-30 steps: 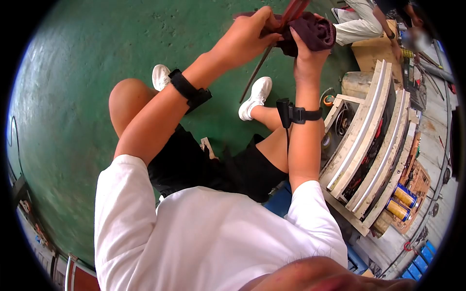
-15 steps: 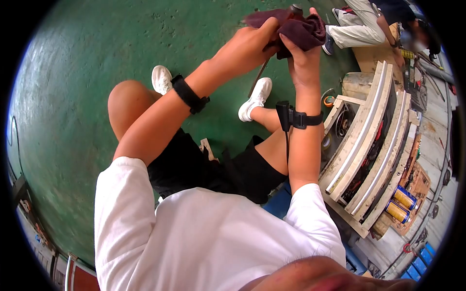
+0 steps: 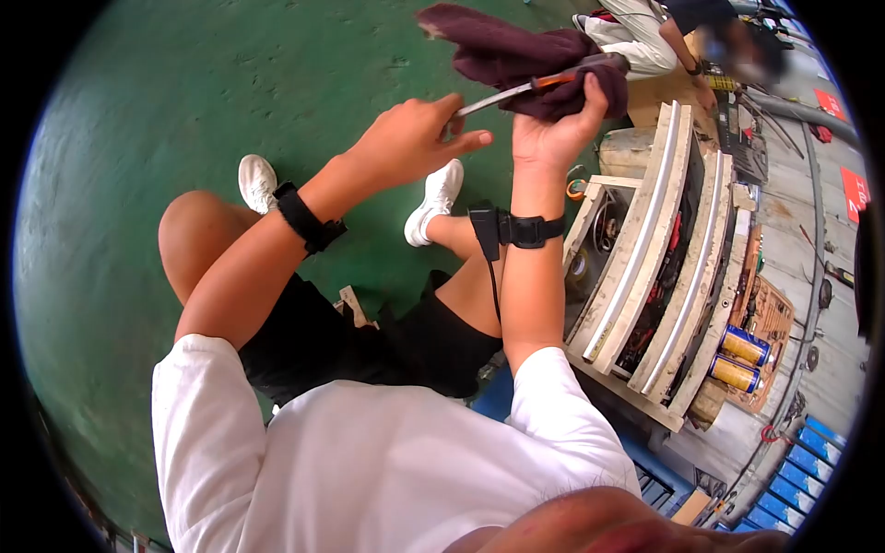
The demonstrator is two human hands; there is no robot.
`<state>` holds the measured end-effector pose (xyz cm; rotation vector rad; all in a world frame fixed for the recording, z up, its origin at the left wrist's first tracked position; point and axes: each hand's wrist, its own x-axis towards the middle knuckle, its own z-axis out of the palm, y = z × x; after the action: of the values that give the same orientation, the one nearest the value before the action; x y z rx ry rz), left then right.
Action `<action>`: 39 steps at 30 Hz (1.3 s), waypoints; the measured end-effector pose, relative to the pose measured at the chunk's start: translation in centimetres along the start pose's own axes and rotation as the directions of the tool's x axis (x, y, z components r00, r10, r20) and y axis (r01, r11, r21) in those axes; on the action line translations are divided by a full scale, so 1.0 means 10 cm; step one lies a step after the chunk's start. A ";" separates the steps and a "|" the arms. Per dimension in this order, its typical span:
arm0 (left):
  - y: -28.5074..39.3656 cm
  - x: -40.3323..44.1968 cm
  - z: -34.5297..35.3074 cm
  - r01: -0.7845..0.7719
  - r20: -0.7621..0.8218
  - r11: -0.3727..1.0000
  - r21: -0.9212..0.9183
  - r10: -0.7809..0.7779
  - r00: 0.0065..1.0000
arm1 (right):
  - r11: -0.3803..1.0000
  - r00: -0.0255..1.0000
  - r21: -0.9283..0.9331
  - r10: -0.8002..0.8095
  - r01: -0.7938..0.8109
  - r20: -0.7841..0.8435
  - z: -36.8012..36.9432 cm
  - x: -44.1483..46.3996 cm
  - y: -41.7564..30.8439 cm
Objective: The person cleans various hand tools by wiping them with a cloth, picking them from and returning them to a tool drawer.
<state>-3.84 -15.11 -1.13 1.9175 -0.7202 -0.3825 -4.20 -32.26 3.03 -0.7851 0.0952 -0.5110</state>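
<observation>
A maroon cloth (image 3: 489, 46) is bunched in my right hand (image 3: 558, 129), palm up, with the thumb pressed against it. Across the cloth lies a screwdriver-like tool (image 3: 551, 81) with an orange and dark handle; part of the handle is covered by folds. Its metal shaft slants down to the left, and its end meets the curled fingers of my left hand (image 3: 410, 138), the thumb standing a little away. The shaft's tip is hidden there. One end of the cloth hangs loose to the upper left.
Right of my legs stands a rack of curved, pale frames (image 3: 636, 249). Two blue and yellow cans (image 3: 745, 346) lie beyond it, near blue slats (image 3: 802, 470). A co-worker's arm (image 3: 680, 46) reaches over a cardboard box (image 3: 656, 100) at the upper right. My shoes rest on the green floor (image 3: 138, 276).
The tool has swung from steep to a flatter slant, showing its handle and shaft. My left hand has moved down and left, off the cloth. The cloth is spread wider; the view has shifted right.
</observation>
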 end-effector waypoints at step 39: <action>0.23 0.06 -0.70 -0.257 -0.370 0.703 -0.664 -0.010 0.929 | 0.724 0.881 -0.674 0.214 0.147 0.422 0.13 -0.49 0.83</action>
<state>-0.21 -11.26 4.10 1.1396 -0.3738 -0.1763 -4.83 -24.16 -2.30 -1.6392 -0.1743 -0.2129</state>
